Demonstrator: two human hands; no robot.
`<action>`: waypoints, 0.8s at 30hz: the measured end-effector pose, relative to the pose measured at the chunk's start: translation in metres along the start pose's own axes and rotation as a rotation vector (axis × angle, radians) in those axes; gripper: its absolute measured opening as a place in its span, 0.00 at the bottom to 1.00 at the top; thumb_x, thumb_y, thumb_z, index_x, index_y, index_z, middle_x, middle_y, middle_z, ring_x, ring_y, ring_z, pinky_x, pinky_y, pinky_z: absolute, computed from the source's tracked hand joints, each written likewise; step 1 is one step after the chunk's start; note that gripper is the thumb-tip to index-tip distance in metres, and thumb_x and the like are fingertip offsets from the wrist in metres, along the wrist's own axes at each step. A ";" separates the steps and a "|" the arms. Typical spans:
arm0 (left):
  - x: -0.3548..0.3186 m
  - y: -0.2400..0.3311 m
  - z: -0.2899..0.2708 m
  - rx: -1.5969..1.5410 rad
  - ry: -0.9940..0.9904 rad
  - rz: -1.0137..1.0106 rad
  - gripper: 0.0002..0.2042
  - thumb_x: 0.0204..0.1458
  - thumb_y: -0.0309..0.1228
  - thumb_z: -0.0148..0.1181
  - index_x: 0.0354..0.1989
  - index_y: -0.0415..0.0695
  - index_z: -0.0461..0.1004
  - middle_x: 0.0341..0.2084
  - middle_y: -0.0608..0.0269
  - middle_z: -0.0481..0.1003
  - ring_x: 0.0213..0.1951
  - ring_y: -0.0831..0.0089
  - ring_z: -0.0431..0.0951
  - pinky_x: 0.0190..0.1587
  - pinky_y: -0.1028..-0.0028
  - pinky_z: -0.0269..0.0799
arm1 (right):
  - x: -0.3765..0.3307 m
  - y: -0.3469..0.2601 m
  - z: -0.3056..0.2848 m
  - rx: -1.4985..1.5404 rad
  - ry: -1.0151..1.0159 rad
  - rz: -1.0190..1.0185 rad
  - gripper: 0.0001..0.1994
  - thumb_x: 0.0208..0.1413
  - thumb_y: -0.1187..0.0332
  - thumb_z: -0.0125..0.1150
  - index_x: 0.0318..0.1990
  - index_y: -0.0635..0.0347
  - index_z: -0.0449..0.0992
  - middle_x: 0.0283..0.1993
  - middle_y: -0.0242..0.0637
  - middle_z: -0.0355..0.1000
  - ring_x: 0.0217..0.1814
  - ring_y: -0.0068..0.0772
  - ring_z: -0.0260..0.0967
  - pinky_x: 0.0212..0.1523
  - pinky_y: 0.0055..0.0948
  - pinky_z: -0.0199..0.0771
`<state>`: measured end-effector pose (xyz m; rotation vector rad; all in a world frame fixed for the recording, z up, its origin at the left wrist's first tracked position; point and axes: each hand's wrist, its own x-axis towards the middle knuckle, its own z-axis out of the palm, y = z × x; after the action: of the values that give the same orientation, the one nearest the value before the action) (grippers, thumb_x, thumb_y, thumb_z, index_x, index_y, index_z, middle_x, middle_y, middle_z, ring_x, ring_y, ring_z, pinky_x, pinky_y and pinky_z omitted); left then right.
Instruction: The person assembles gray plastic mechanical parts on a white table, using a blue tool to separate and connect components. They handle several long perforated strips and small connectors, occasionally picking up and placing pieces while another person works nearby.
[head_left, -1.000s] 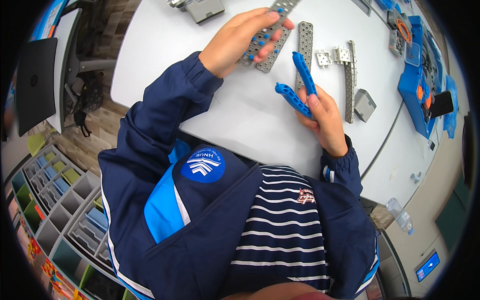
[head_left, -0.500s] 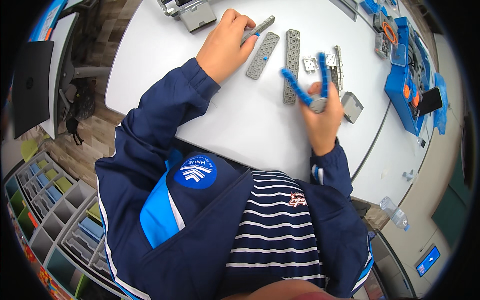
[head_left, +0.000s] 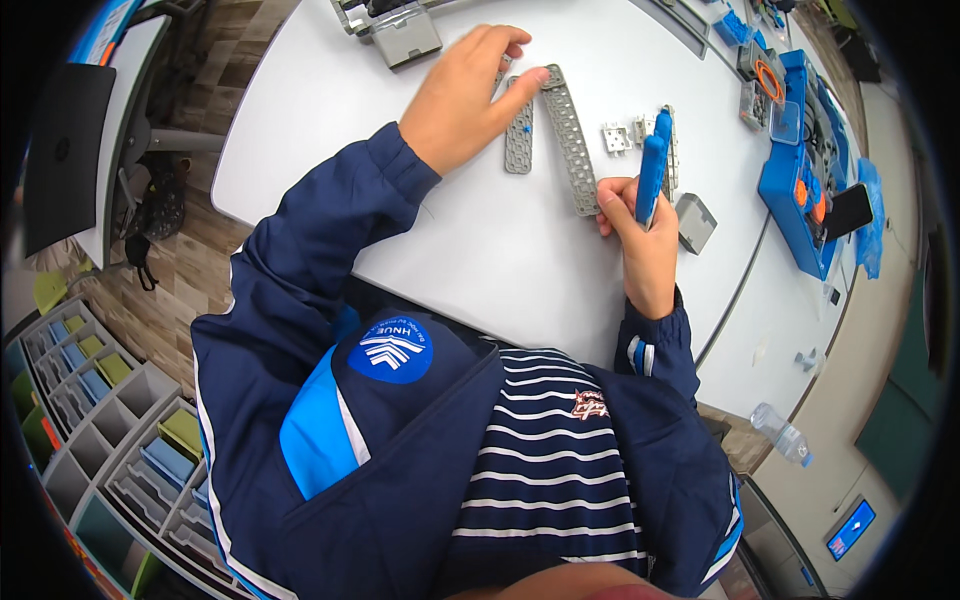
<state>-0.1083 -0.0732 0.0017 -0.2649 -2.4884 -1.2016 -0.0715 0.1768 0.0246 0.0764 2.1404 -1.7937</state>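
My left hand [head_left: 462, 95] lies on the white table [head_left: 470, 240], its fingers spread over the top ends of two grey perforated plates: a short plate [head_left: 518, 140] and a long plate [head_left: 572, 145]. The fingers touch the plates without closing on them. A blue plastic tool [head_left: 652, 165] stands upright in my right hand [head_left: 640, 235], which grips it just right of the long plate. Small white brackets [head_left: 617, 137] and a grey block [head_left: 696, 222] lie close to my right hand.
A grey metal box [head_left: 405, 38] sits at the table's far edge. A blue parts tray [head_left: 800, 190] with orange and grey pieces and a dark phone [head_left: 850, 210] stands at the right. Storage bins [head_left: 110, 430] line the floor left. A plastic bottle [head_left: 780, 432] lies lower right.
My left hand set the short grey plate down beside the long one and now rests flat over both. My right hand turned the blue tool upright and moved slightly right.
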 end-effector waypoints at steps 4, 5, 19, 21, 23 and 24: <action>-0.006 0.013 0.006 -0.265 -0.064 -0.206 0.23 0.61 0.39 0.59 0.58 0.38 0.67 0.43 0.57 0.74 0.42 0.71 0.77 0.42 0.73 0.74 | -0.007 0.006 0.015 0.027 -0.031 -0.238 0.06 0.54 0.77 0.66 0.32 0.62 0.72 0.32 0.32 0.73 0.30 0.15 0.64 0.32 0.16 0.63; -0.006 0.015 0.005 -0.301 -0.080 -0.256 0.23 0.61 0.40 0.59 0.59 0.38 0.66 0.43 0.57 0.74 0.40 0.71 0.77 0.42 0.74 0.74 | -0.009 0.009 0.019 0.047 -0.038 -0.310 0.08 0.53 0.78 0.66 0.31 0.61 0.70 0.33 0.33 0.73 0.31 0.15 0.64 0.33 0.17 0.63; -0.006 0.038 -0.010 -1.071 -0.537 -0.297 0.18 0.68 0.36 0.44 0.60 0.38 0.58 0.33 0.60 0.70 0.15 0.85 0.63 0.19 0.83 0.63 | -0.015 -0.004 0.014 -0.235 -0.074 -0.356 0.14 0.56 0.69 0.67 0.43 0.61 0.67 0.27 0.31 0.68 0.27 0.18 0.64 0.29 0.21 0.62; -0.005 0.039 -0.011 -1.072 -0.579 -0.340 0.17 0.68 0.37 0.43 0.58 0.38 0.60 0.33 0.59 0.70 0.14 0.86 0.60 0.17 0.84 0.60 | -0.017 -0.005 0.014 -0.254 -0.148 -0.305 0.11 0.60 0.70 0.61 0.44 0.63 0.68 0.25 0.33 0.70 0.24 0.18 0.64 0.26 0.22 0.63; -0.005 0.041 -0.012 -1.046 -0.593 -0.341 0.16 0.69 0.38 0.41 0.56 0.38 0.61 0.34 0.58 0.72 0.14 0.87 0.59 0.16 0.84 0.58 | -0.018 -0.006 0.014 -0.273 -0.166 -0.265 0.10 0.59 0.72 0.59 0.45 0.64 0.68 0.27 0.36 0.71 0.26 0.20 0.66 0.28 0.23 0.65; -0.005 0.041 -0.011 -1.033 -0.599 -0.328 0.16 0.69 0.38 0.41 0.55 0.38 0.61 0.34 0.58 0.72 0.13 0.87 0.59 0.15 0.84 0.58 | -0.019 -0.006 0.014 -0.280 -0.172 -0.245 0.09 0.59 0.73 0.58 0.45 0.64 0.68 0.27 0.37 0.71 0.26 0.20 0.67 0.29 0.24 0.66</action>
<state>-0.0879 -0.0565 0.0355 -0.5405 -2.1047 -2.8263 -0.0524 0.1658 0.0335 -0.4097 2.3282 -1.5358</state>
